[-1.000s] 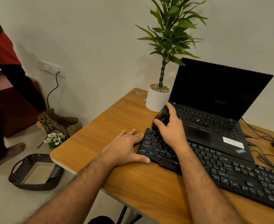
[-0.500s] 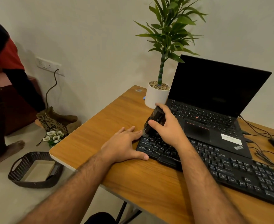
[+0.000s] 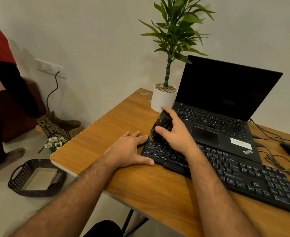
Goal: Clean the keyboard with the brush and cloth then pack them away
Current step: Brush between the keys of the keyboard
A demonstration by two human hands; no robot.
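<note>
My right hand [image 3: 176,134], gripping the brush [image 3: 159,129], has slid toward the keyboard [image 3: 243,175]'s left end; brushing ongoing. Left hand [image 3: 128,151] rests flat, steadying it.

The bench [image 3: 140,189] looks like wood – smooth, with brown grain lines and a soft shine. The keyboard [image 3: 243,177] looks like black plastic, mostly dull, with a little shine on some keys. The laptop [image 3: 226,134] has a dull black body and a smooth dark screen. The brush [image 3: 161,125] looks glossy black. The plant pot [image 3: 163,100] is smooth, matt white, with rough little stones on top. On the floor at 8 o'clock, the basket [image 3: 36,180] is dark, bumpy and woven.
</note>
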